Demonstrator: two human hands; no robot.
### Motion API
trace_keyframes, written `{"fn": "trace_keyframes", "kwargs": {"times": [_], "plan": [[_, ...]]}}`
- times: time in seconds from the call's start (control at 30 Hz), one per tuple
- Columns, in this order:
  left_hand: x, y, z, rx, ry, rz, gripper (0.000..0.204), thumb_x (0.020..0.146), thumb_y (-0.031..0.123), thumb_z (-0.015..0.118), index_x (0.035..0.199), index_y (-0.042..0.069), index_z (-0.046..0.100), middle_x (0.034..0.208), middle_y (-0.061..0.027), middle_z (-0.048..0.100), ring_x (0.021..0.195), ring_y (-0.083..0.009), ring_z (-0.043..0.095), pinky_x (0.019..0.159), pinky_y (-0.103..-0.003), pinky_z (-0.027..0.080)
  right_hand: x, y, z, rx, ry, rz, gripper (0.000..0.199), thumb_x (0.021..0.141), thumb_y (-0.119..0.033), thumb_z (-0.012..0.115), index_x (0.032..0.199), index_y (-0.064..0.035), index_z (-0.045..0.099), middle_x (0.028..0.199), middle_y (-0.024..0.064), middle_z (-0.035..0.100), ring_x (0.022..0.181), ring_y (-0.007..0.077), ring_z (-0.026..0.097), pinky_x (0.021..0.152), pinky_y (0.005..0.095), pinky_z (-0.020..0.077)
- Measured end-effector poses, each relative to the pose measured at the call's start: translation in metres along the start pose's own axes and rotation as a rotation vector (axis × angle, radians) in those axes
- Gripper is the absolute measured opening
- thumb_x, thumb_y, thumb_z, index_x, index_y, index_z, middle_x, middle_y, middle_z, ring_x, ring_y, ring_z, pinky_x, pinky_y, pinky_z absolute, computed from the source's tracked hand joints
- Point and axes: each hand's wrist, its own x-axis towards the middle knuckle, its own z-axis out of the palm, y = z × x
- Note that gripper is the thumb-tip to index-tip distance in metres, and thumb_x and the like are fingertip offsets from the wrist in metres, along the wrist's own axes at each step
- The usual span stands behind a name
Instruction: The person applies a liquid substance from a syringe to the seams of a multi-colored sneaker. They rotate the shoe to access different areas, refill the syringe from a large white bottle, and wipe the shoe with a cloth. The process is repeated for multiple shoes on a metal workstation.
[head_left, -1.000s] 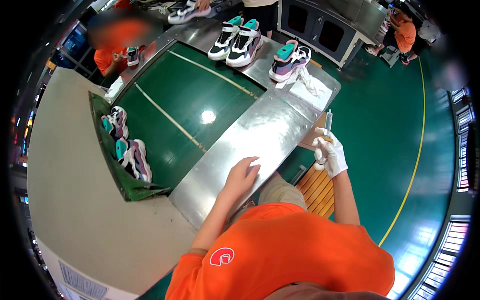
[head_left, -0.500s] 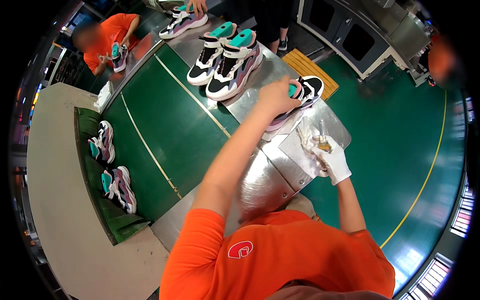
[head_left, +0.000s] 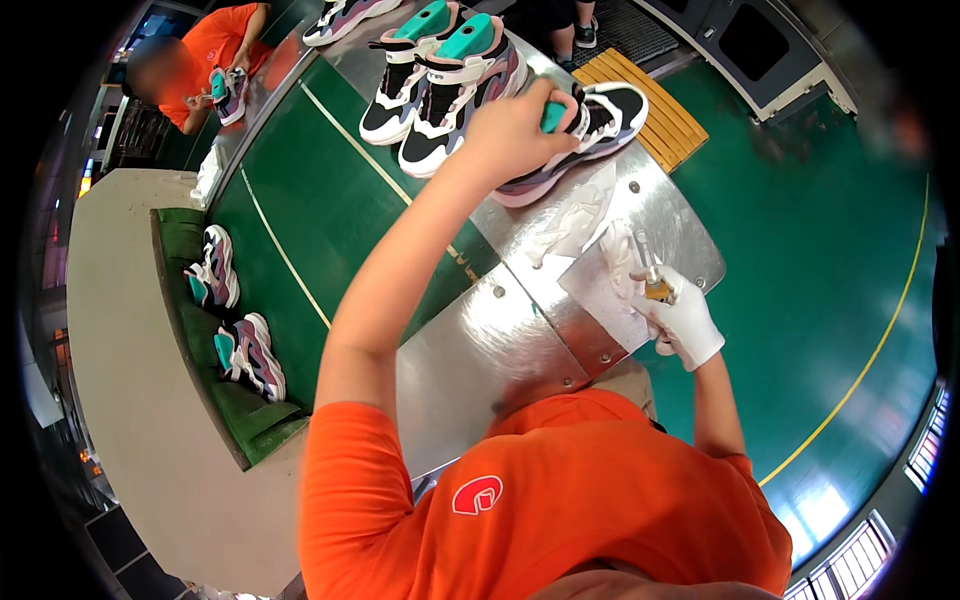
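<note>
My bare left hand (head_left: 512, 138) is closed on the collar of a black, white and purple sneaker (head_left: 612, 112) with a teal insert, its toe pointing right. The sneaker is over the metal table (head_left: 470, 345); its collar is partly hidden by my fingers. My white-gloved right hand (head_left: 688, 318) is wrapped round a small slim tool (head_left: 643, 246) with a greyish upper end and an amber part; its exact kind is unclear. Crumpled white cloth (head_left: 616, 262) lies against the glove. Two matching sneakers (head_left: 455, 100) stand beside my left hand, teal inserts in their openings.
Another sneaker (head_left: 345, 20) shows at the far edge. At left, two more sneakers (head_left: 257, 358) rest by a green flap (head_left: 180, 300) along a beige surface (head_left: 120, 400). Someone in orange (head_left: 225, 45) handles a shoe at far left. A yellow slatted platform (head_left: 655, 110) lies beyond the table.
My left hand has moved left and away from me with the sneaker, closer to the standing pair. The right hand keeps the tool near the cloth. The whole view has shifted slightly.
</note>
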Motion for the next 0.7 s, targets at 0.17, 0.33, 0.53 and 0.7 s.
{"fn": "trace_keyframes", "kwargs": {"times": [0.17, 0.33, 0.53, 0.7], "plan": [[-0.022, -0.024, 0.031, 0.076, 0.264, 0.108, 0.046, 0.077, 0.029, 0.075, 0.115, 0.011, 0.056, 0.101, -0.0114, 0.067, 0.091, -0.033, 0.063, 0.077, -0.045, 0.05, -0.004, -0.001, 0.009, 0.012, -0.03, 0.072, 0.032, 0.083, -0.004, 0.071, 0.114, -0.0051, 0.064, 0.071, -0.0024, 0.056, 0.051, 0.0044, 0.047, 0.045, 0.0198, 0.0335], [-0.088, 0.004, 0.068, 0.011, 0.166, 0.581, 0.054, 0.072, 0.0, 0.067, 0.125, 0.008, 0.056, 0.115, -0.0156, 0.063, 0.106, -0.037, 0.06, 0.092, -0.041, 0.048, -0.01, -0.013, 0.012, 0.006, -0.066, 0.058, 0.026, 0.088, -0.009, 0.066, 0.113, -0.0045, 0.063, 0.072, -0.0021, 0.054, 0.051, 0.0056, 0.048, 0.047, 0.0203, 0.0354], [-0.085, -0.067, 0.141, -0.182, 0.048, 0.305, 0.033, 0.086, 0.01, 0.067, 0.119, 0.006, 0.066, 0.105, -0.0086, 0.067, 0.09, -0.0219, 0.062, 0.077, -0.032, 0.05, 0.002, 0.008, 0.016, -0.046, -0.087, -0.143, 0.022, 0.095, -0.017, 0.057, 0.111, -0.0037, 0.064, 0.069, -0.0014, 0.052, 0.051, 0.0056, 0.046, 0.047, 0.021, 0.0357], [-0.098, -0.011, 0.083, -0.906, -0.039, -0.186, 0.032, 0.093, 0.02, 0.066, 0.118, -0.001, 0.064, 0.086, -0.0014, 0.066, 0.073, -0.0058, 0.056, 0.063, -0.024, 0.046, 0.003, -0.013, 0.032, -0.074, -0.085, -0.031, 0.021, 0.094, -0.015, 0.059, 0.111, -0.0029, 0.064, 0.067, -0.0012, 0.052, 0.048, 0.0058, 0.045, 0.043, 0.0216, 0.0351]]}}
